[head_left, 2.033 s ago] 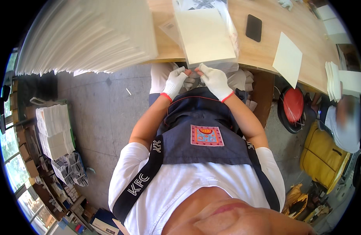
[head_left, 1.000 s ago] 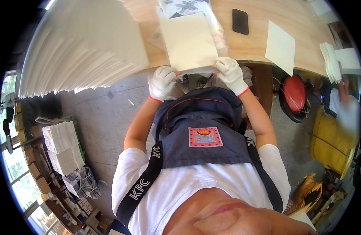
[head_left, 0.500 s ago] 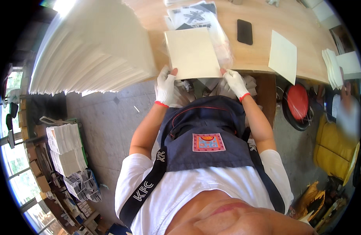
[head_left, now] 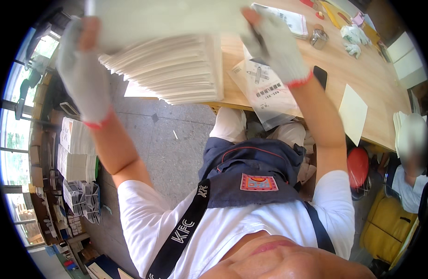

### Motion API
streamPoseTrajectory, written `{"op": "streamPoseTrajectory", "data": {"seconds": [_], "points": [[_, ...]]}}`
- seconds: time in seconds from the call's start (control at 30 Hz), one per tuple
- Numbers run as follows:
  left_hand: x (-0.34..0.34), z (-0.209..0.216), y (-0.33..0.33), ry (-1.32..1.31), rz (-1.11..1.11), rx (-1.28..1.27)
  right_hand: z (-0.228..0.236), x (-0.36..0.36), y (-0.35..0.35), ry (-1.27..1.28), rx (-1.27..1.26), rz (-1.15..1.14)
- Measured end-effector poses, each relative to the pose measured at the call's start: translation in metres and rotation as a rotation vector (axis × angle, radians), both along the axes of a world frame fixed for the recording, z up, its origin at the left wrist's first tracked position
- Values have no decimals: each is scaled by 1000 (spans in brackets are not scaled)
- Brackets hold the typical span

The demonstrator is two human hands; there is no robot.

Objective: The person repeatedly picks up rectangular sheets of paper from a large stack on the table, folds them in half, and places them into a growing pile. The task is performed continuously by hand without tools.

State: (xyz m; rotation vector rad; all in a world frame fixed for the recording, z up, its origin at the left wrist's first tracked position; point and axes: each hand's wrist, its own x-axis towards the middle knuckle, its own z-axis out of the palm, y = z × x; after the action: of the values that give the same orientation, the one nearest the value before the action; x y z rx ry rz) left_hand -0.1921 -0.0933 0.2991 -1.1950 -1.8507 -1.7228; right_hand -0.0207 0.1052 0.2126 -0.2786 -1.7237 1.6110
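Left hand (head_left: 85, 69), right hand (head_left: 280, 49), knit-gloved | clamped on blurred pale slab (head_left: 169, 17), probably paper | ridged stack (head_left: 176, 67) nearby

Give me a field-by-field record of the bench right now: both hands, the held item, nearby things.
Left hand: gloved, gripping one end of pale paper
Right hand: gloved, gripping the other end
Behind it in view: big paper stack, contact unclear
Plastic bag: printed, overhanging table edge
Phone: black, partly hidden by right arm
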Motion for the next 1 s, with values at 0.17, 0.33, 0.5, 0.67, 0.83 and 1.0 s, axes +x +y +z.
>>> {"op": "streamPoseTrajectory", "data": {"seconds": [0.17,0.33,0.5,0.67,0.83,1.0], "points": [[-97,36,-9,72,356,-484,41,-74,-7,-39,-86,99],[-97,-25,-14,297,229,-182,35,-54,-3,-161,-86,218],[-26,-139,-1,444,132,393,-67,41,6,-17,-352,195],[120,-242,45,85,-514,-491,-231,171,21,-117,-669,-491],[143,-343,142,600,-371,-914,-345,341,63,201,-960,-1425],[120,-346,223,778,-466,-1028,-343,401,85,214,-1069,-1242]]}}
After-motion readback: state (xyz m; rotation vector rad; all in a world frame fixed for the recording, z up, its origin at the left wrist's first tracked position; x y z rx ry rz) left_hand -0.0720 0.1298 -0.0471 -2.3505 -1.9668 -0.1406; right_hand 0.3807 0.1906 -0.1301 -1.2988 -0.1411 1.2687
